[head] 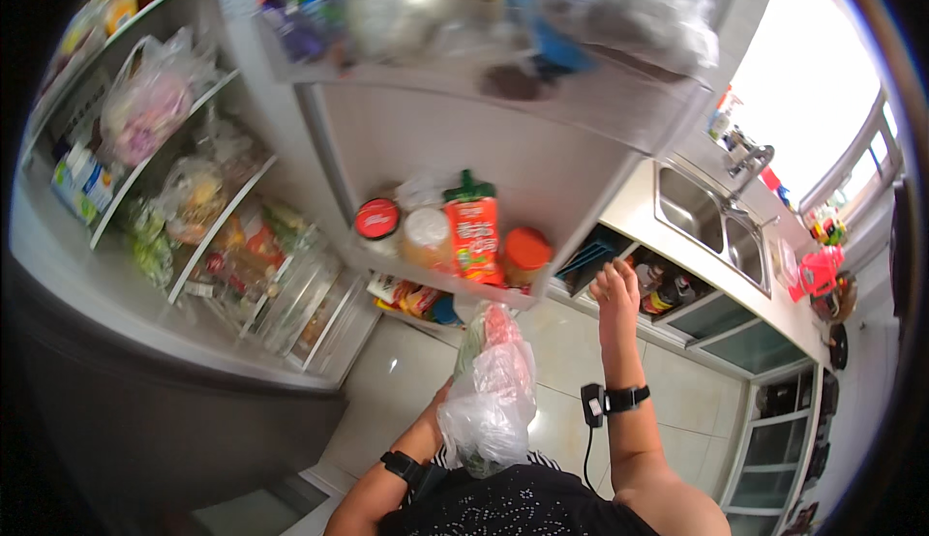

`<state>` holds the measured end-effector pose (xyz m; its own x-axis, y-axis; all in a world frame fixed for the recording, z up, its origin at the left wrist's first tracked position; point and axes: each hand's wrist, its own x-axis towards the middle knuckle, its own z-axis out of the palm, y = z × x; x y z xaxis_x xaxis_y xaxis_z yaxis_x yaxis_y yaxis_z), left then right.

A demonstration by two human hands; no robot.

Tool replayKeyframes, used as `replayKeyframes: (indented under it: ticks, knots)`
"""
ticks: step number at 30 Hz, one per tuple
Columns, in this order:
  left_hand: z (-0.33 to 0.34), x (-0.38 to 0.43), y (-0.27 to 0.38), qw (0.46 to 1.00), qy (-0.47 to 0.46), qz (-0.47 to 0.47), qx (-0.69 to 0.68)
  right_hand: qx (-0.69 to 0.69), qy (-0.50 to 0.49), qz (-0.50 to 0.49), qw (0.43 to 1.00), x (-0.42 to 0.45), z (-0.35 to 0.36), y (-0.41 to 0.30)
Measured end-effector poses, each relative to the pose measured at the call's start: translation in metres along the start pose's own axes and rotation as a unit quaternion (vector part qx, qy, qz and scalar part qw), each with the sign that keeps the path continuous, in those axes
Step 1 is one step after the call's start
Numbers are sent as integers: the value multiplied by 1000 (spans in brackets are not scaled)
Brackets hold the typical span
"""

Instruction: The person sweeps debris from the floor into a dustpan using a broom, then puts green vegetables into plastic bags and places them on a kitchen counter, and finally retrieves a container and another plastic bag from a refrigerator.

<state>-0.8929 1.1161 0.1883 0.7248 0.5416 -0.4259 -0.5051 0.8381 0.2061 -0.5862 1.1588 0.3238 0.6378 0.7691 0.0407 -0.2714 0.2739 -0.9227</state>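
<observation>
My left hand (443,396) holds a translucent plastic bag (493,383) in front of my body. Pinkish and green contents show through the film, but I cannot tell what they are. Most of that hand's fingers are hidden behind the bag. To the right, my right hand (617,283) is raised with loosely bent fingers and nothing in it. It is near the lower right corner of the open fridge door (472,130), apparently apart from it. The door's lower shelf carries a red-lidded jar (377,218), a white-lidded jar (427,235), an orange spouted pouch (473,235) and an orange-lidded jar (528,249).
Left, the fridge's glass shelves (221,242) hold bagged food and a carton (83,177). An upper door shelf (435,75) is packed with plastic bags. Right, a counter (631,198) has a double steel sink (689,206) and an open cabinet with bottles (664,293) below.
</observation>
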Motion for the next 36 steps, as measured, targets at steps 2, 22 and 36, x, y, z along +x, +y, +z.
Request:
replayKeyframes:
  ticks: [2,22,36]
  knots:
    - [8,10,-24,1000,-1,-29,1,-53,13,-26,998,30,-2,-16]
    - [168,139,-149,965,77,119,222,-204,-502,-87,836,-3,-9,-54]
    - [185,182,-19,973,68,181,124,-420,-268,-81,863,87,-107,-19]
